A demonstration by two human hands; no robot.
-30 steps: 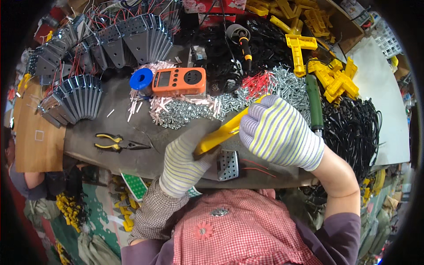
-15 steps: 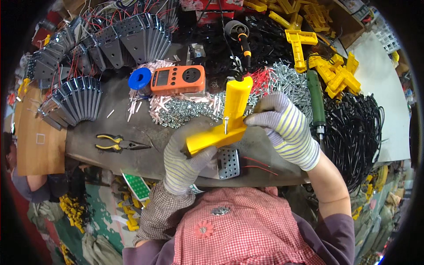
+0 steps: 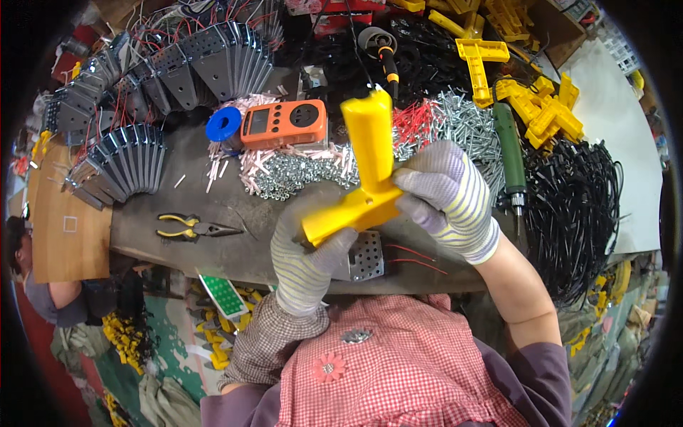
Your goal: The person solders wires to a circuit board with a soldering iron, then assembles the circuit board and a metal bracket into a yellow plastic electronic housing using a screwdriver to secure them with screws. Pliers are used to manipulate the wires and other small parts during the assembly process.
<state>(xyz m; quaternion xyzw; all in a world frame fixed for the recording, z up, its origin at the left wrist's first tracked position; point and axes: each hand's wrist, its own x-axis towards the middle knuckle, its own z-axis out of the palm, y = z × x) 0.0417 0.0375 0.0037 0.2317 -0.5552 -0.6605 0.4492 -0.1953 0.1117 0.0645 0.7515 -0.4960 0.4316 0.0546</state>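
Note:
A yellow T-shaped plastic housing (image 3: pixel 371 153) is held up above the near side of the bench. My left hand (image 3: pixel 302 249) is closed around its left arm, with the thumb on the near side. My right hand (image 3: pixel 452 199) grips the other end, near the joint, between thumb and fingers. A small hole shows in the housing by the joint. Just below it on the bench lies a perforated grey metal plate (image 3: pixel 368 257), partly hidden by my left hand. Two red wires (image 3: pixel 416 260) run out to its right.
Yellow-handled pliers (image 3: pixel 196 227) lie at left. Behind are loose nuts (image 3: pixel 284 178), an orange meter (image 3: pixel 284 124), a blue spool (image 3: pixel 224 124) and piled screws (image 3: pixel 466 135). A green electric screwdriver (image 3: pixel 509 153), black cables (image 3: pixel 569 213) and yellow housings (image 3: pixel 544 114) occupy the right; grey metal brackets (image 3: pixel 117 167) stand left.
The upright screw seen at the housing's joint no longer shows, and a hole is visible there. The housing has tilted slightly left, and my right hand has moved in to grip it.

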